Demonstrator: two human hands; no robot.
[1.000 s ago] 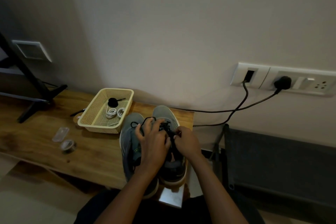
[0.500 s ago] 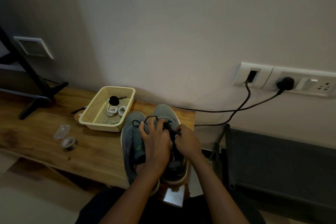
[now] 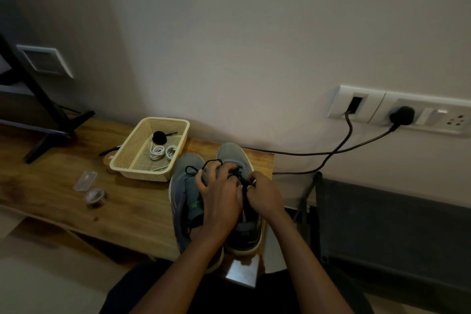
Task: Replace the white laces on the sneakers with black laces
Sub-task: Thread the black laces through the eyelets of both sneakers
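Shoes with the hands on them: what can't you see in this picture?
Head view only.
- Lace holes of the shoe being laced: covered by the left hand and right hand.
- What the left hand's fingers hold: hidden beneath them.
- End of the black lace: pinched inside the right hand.
- The small clear things on the bench: too blurred to name.

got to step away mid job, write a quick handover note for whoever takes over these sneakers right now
Left hand: fingers curled over the laced top of the right sneaker, on the black lace.
Right hand: pinches the same lace.
Things: the right sneaker and the left sneaker stand side by side on the bench. The white laces and a black bundle lie in the basket.
Done: white laces removed.
Left: finish threading the right sneaker. The left sneaker's lacing is mostly hidden, so check it.
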